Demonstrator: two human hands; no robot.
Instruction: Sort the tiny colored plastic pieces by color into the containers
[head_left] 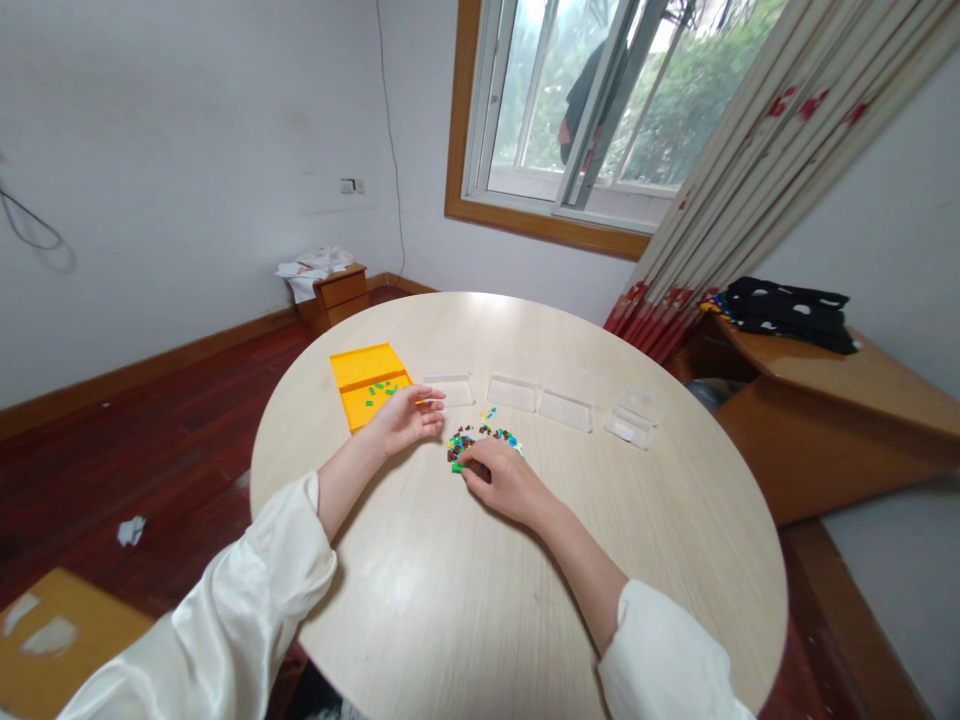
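A pile of small multicoloured pieces (pixel 459 442) lies in the middle of the round table (pixel 420 580). My right hand (pixel 501 476) reaches over its near side, thumb and fingertips pinched at a green piece (pixel 457 467) at the pile's edge. To the left of the pile, my left hand (pixel 411 418) is held palm inward with its fingers apart and nothing in it. Beside that hand stands an open yellow case (pixel 363 368) with several green pieces (pixel 380 387) inside.
Several clear plastic boxes (pixel 566 411) stand in a row beyond the pile, the rightmost one (pixel 628 428) with its lid up. Folded dark cloth (pixel 787 312) lies on a wooden cabinet (pixel 862 400) at the right.
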